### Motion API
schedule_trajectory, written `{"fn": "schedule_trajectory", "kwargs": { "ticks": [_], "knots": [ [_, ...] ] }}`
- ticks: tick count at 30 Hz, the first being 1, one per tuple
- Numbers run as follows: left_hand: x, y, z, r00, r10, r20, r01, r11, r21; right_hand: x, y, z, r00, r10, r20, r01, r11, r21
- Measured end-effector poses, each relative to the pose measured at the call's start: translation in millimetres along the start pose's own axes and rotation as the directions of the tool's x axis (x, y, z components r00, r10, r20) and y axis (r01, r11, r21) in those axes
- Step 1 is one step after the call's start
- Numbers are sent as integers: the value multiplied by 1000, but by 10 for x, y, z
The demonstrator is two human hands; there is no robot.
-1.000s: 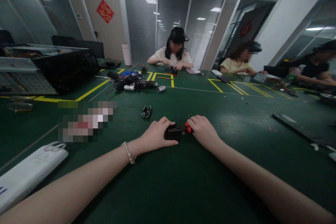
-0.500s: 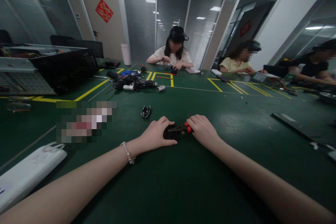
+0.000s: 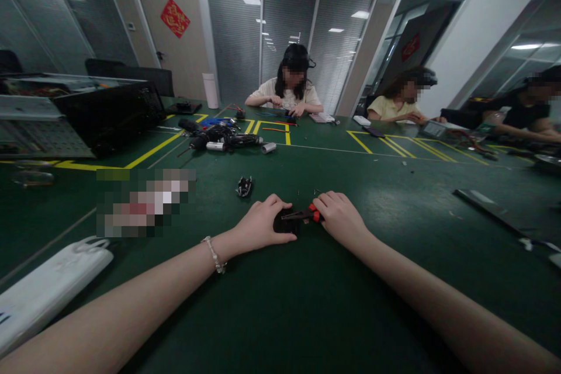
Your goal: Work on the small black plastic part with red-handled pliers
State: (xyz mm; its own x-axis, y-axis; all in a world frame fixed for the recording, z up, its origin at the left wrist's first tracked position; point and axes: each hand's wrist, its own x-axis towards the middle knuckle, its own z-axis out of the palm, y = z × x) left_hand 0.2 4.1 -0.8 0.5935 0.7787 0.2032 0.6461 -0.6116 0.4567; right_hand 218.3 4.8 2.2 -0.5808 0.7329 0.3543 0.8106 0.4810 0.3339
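My left hand (image 3: pixel 262 224) curls its thumb and fingers round a small black part (image 3: pixel 284 225) on the green table (image 3: pixel 280 304); its exact kind is hard to make out. From the right, my right hand (image 3: pixel 339 214) grips red-handled pliers (image 3: pixel 314 213). Their dark jaws reach left over the black part, and I cannot tell whether the tips pinch it. Just beyond my left hand lies a small black-and-silver piece (image 3: pixel 244 186). Tiny screw-like bits (image 3: pixel 316 191) rest near my right fingers.
At left stand an opened computer case (image 3: pixel 79 120) and a white elongated case (image 3: pixel 52 292). A heap of black cables and parts (image 3: pixel 223 137) lies farther back. On the right is a flat dark panel (image 3: pixel 495 210). Several people, including one across the table (image 3: pixel 287 90), sit working.
Both hands stay almost where they were, with the pliers over the black part. The whole view has shifted very slightly.
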Motion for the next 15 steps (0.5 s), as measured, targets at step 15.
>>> {"fn": "schedule_trajectory", "kwargs": {
  "ticks": [15],
  "knots": [
    [-6,-21,11,1000,3,-2,-3,1000,-9,-16,15,6,999,-5,-36,6,999,36]
  ]
}}
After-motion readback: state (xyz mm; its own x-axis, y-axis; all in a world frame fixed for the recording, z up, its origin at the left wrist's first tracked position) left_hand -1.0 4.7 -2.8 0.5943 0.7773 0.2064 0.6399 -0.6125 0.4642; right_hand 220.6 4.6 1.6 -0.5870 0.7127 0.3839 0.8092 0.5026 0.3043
